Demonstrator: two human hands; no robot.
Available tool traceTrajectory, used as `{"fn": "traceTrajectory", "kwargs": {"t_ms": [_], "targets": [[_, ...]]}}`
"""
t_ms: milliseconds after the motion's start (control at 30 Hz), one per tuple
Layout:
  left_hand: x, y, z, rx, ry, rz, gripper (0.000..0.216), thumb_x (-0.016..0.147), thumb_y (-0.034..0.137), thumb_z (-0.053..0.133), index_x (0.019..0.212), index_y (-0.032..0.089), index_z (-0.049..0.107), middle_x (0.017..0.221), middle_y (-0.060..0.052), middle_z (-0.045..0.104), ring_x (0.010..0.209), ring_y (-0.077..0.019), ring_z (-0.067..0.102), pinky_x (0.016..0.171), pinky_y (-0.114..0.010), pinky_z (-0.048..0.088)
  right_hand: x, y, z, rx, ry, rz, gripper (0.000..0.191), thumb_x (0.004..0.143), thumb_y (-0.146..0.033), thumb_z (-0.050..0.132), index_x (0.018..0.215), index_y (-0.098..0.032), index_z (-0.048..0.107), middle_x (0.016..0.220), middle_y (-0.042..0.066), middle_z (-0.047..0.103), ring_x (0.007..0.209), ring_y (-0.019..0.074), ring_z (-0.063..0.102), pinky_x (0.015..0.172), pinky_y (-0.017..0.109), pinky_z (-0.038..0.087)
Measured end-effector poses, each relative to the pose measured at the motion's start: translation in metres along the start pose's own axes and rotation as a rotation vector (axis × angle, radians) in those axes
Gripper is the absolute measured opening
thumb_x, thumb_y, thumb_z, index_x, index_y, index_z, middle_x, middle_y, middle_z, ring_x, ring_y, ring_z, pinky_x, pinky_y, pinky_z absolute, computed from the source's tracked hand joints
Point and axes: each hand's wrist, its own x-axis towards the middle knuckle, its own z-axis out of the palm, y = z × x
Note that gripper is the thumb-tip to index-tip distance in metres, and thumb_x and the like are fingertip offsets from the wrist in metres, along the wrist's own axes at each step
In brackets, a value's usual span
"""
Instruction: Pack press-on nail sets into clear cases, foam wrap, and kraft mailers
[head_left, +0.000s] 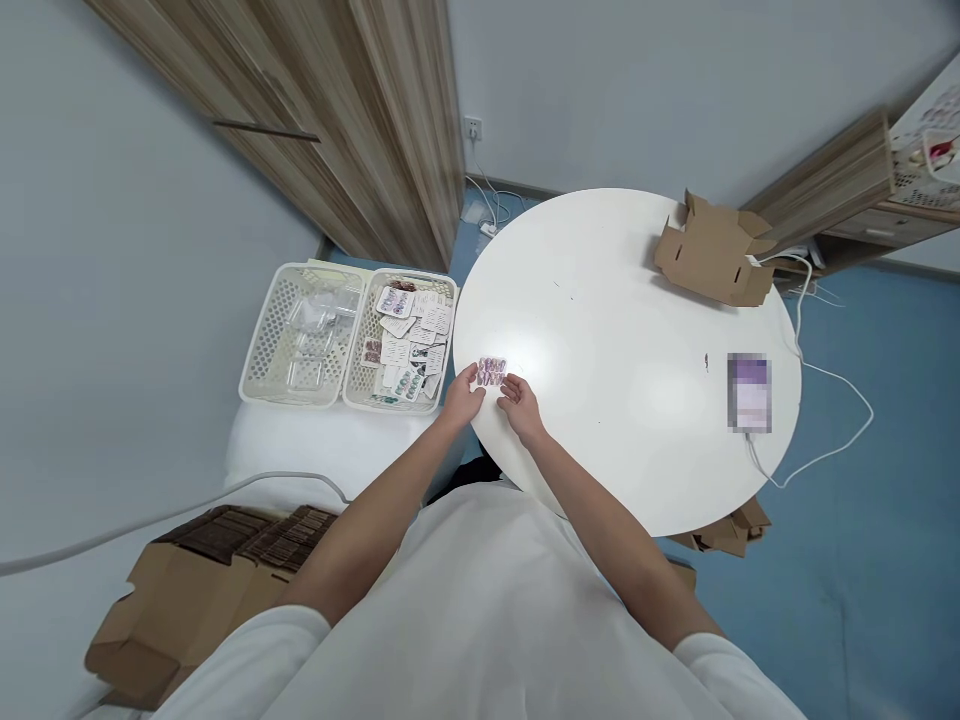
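Observation:
A small card of purple and pink press-on nails [492, 371] is held at the near left edge of the round white table [585, 300]. My left hand [463, 396] grips its left side between thumb and fingers. On its right side are the fingertips of my right hand [520, 404], closed at the card's edge. Left of the table, a white basket [352, 378] contains several similar nail cards [396, 302], some showing nails and others printed white backs. The second white basket [255, 372] beside it has clear plastic boxes [306, 372] inside.
A flattened cardboard box [712, 255] lies at the table's back right. A blurred-out device [750, 393] with a white cable [832, 440] rests at the right. Cardboard boxes [202, 600] are stacked low on the left. Behind the baskets stands a wooden cabinet [360, 110].

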Motion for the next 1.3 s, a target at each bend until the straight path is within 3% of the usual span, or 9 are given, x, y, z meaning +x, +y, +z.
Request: {"fn": "traceTrajectory", "kwargs": {"t_ms": [400,633,767,967,1100,1300], "targets": [[-0.002,0.008,-0.005,-0.015,-0.017,0.023,0.061,0.068,0.008,0.047,0.128,0.016,0.039,0.131,-0.009,0.044,0.119,-0.02,0.042,0.101,-0.035,0.031,0.002,0.001,-0.001,-0.066,-0.006,-0.038,0.057,0.063,-0.018,0.057,0.117,-0.025,0.043,0.129,0.006,0.044,0.112,0.0195,0.047,0.093,0.038,0.04],[-0.01,0.01,-0.007,-0.085,0.042,0.081,0.059,0.068,0.009,0.047,0.125,0.02,0.043,0.128,-0.007,0.047,0.115,-0.0188,0.045,0.101,-0.037,0.032,-0.015,-0.002,-0.007,-0.113,0.007,-0.05,0.052,0.065,-0.021,0.056,0.115,-0.026,0.045,0.128,0.005,0.044,0.112,0.0193,0.046,0.09,0.036,0.041],[-0.032,0.009,-0.01,-0.173,0.091,0.06,0.051,0.069,0.011,0.048,0.119,0.019,0.048,0.122,-0.009,0.051,0.11,-0.0181,0.049,0.097,-0.037,0.036,-0.039,-0.002,-0.023,-0.162,-0.028,-0.043,0.047,0.065,-0.023,0.057,0.111,-0.026,0.049,0.124,0.006,0.047,0.107,0.0192,0.049,0.086,0.035,0.043],[-0.085,-0.003,-0.036,-0.211,0.253,0.014,0.036,0.073,0.023,0.049,0.109,0.017,0.054,0.103,-0.009,0.061,0.086,-0.0159,0.058,0.079,-0.033,0.047,-0.054,0.002,-0.047,-0.225,-0.101,-0.033,0.031,0.069,-0.028,0.054,0.099,-0.021,0.055,0.103,0.006,0.058,0.079,0.0144,0.056,0.079,0.035,0.045],[-0.126,-0.017,-0.064,-0.019,0.35,-0.045,0.037,0.072,0.029,0.052,0.108,0.021,0.054,0.111,-0.007,0.056,0.078,-0.0139,0.059,0.072,-0.031,0.048,-0.049,0.002,-0.031,-0.252,-0.245,-0.037,0.026,0.069,-0.034,0.056,0.091,-0.019,0.057,0.085,0.004,0.06,0.072,0.0134,0.055,0.074,0.033,0.046],[-0.156,-0.029,-0.113,0.023,0.507,-0.122,0.038,0.072,0.034,0.052,0.109,0.022,0.054,0.116,-0.008,0.053,0.087,-0.017,0.059,0.073,-0.031,0.048,-0.04,-0.013,0.031,-0.337,-0.521,-0.1,0.027,0.068,-0.036,0.058,0.089,-0.02,0.058,0.081,0.003,0.06,0.07,0.0139,0.055,0.071,0.032,0.047]]}}
